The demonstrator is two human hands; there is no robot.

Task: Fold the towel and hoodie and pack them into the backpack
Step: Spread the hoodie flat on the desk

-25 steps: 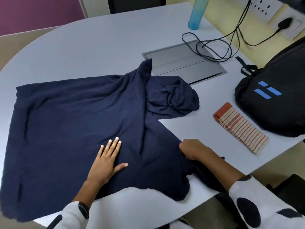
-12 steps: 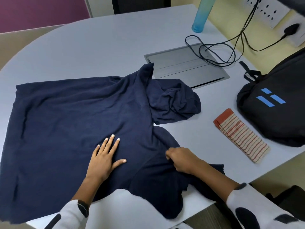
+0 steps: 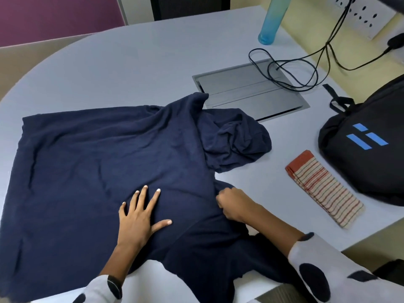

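Presently I record the navy hoodie spread across the near-left of the grey table, its hood bunched toward the right, with my left hand laid flat on the fabric, fingers straight and splayed, and my right hand just beside it, fingers curled into a gathered fold of the same cloth. To the right I note the striped towel, folded and lying on the table well apart from the hoodie, just beside the black backpack at the right edge. At the far right stand a blue bottle and a coiled black cable over a grey floor-box lid.
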